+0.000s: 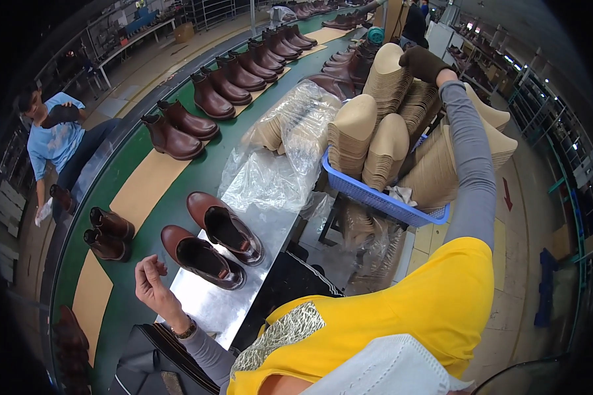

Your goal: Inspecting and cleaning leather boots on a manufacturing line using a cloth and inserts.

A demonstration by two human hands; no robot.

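Observation:
My right hand, in a dark glove, is at the top of a tall stack of tan insoles. Its fingers close on the edge of the uppermost one, partly hidden by the glove. The stack stands in a blue plastic basket packed with more stacks. My left hand is bare and hovers low at the left, its fingers curled together with nothing visible in them. Beside it, a pair of dark brown ankle boots stands on a shiny metal plate: a nearer boot and a farther boot, openings up.
A green conveyor curves past, carrying brown boots in rows on tan paper strips. Clear plastic covers more insoles beside the basket. Across the belt, a person in a light blue shirt handles boots. A black bag sits near my left forearm.

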